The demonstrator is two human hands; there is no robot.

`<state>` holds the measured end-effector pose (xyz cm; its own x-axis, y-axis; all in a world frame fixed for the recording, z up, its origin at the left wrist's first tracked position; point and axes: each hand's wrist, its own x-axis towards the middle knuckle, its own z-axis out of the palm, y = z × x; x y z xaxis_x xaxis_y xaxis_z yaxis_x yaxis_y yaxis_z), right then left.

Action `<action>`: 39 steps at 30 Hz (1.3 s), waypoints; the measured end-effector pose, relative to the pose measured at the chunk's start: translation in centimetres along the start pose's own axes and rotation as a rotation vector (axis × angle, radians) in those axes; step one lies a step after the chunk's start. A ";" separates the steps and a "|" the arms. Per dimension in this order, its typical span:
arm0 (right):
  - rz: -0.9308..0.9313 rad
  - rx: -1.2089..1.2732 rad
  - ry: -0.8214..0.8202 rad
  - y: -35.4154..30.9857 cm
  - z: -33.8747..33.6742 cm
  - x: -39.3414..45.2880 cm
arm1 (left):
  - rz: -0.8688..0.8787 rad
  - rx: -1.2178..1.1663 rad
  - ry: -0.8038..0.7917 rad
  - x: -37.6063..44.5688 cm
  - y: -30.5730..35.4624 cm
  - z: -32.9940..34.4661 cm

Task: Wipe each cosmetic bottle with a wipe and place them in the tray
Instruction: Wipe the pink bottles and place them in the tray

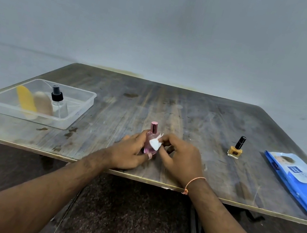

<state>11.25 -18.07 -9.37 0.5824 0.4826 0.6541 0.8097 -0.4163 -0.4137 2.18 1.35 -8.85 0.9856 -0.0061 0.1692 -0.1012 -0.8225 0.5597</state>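
Observation:
A small pink bottle (152,136) with a pink cap stands upright near the table's front edge, gripped by my left hand (131,153) from the left. My right hand (180,158) pinches a small white wipe (155,143) against the bottle's right side. A clear plastic tray (79,111) at the left holds a yellow bottle (26,102), a beige bottle (43,104) and a clear spray bottle (58,100) with a black pump. A yellow nail polish bottle (236,148) with a black cap stands alone on the right.
A blue pack of wipes (301,181) lies at the table's right edge. The worn wooden table (170,107) meets a plain wall at the back. Dark floor and the table's legs show below the front edge.

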 end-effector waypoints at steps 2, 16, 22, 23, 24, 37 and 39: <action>-0.002 -0.008 -0.062 -0.1 -0.1 0.0 | 0.000 -0.008 0.004 0.1 -0.1 0.0; 0.059 -0.090 -0.085 -0.2 -0.1 0.3 | -0.066 -0.230 0.028 0.5 -0.8 0.3; 0.114 0.107 0.014 -0.2 -0.6 0.2 | -0.096 -0.314 0.186 0.4 -1.3 0.4; 0.124 0.120 0.022 -0.3 -0.7 0.1 | -0.096 -0.300 0.224 0.3 -1.2 0.3; 0.134 0.123 0.024 -0.3 -0.8 0.1 | -0.099 -0.289 0.255 0.2 -1.0 0.3; -0.032 0.075 -0.185 -0.8 -1.3 0.1 | -0.185 -0.266 0.430 -0.2 -1.0 0.0; -0.051 0.057 -0.256 -0.8 -1.3 0.1 | -0.196 -0.284 0.452 -0.2 -0.9 0.0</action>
<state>10.53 -18.66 -8.15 0.5341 0.6842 0.4966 0.8371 -0.3457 -0.4240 2.09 2.13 -9.38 0.8399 0.4262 0.3359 -0.0166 -0.5986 0.8009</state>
